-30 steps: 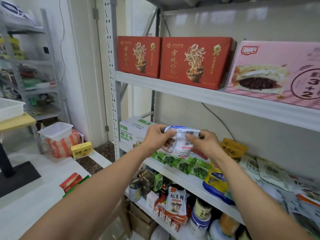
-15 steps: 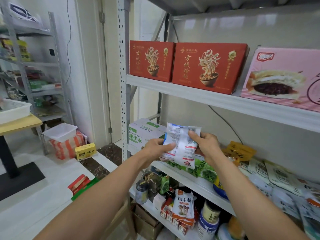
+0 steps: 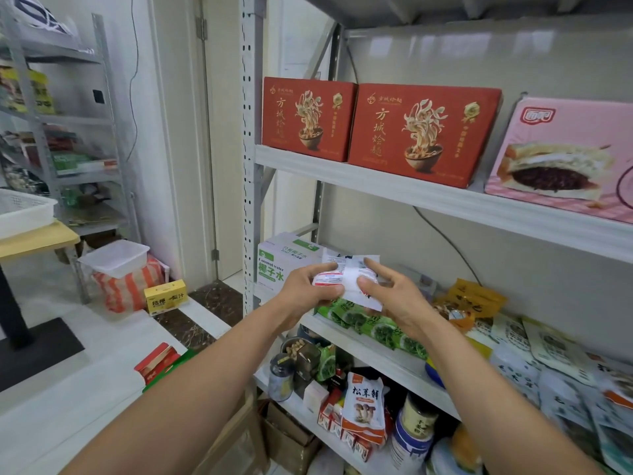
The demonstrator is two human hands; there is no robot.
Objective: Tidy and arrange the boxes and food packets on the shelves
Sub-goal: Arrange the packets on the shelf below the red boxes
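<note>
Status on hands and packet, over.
Left hand, right hand both grip the white packet. Held over green packets. Box close on left.

Packet (image 3: 346, 281) turned from upright to sideways; left hand (image 3: 308, 293) now wraps red end.

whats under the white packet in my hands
Green packets lie on the shelf edge below the white packet. The packet, left hand and right hand hide anything further back.
</note>
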